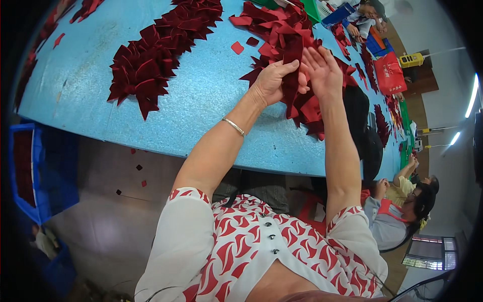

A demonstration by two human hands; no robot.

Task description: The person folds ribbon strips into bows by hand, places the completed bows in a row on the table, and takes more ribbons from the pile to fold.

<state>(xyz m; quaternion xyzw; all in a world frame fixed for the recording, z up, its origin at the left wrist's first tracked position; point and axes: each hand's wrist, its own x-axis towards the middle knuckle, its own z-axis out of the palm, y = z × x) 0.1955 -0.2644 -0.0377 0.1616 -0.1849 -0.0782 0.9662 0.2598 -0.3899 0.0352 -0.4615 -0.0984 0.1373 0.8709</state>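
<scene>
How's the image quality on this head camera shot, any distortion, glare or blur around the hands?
Head view: strong fisheye bending, so the light blue table's near edge curves and the corners go black. Ceiling tube lights at the right rim blow out white. The left hand and right hand, on a dark red fabric strip, are slightly soft; the lighting there is even, without hard shadows.

A dark red velvet ribbon strip (292, 75) is pinched between the left hand (274, 80) and the right hand (322, 70). Beyond and beside the grip, piles of ribbon pieces (151, 60) in the same deep red are spread on a light blue table (201, 116). A silver bracelet (234, 127) is worn below the grip. A white blouse patterned in red (241, 241) is seen nearest.
</scene>
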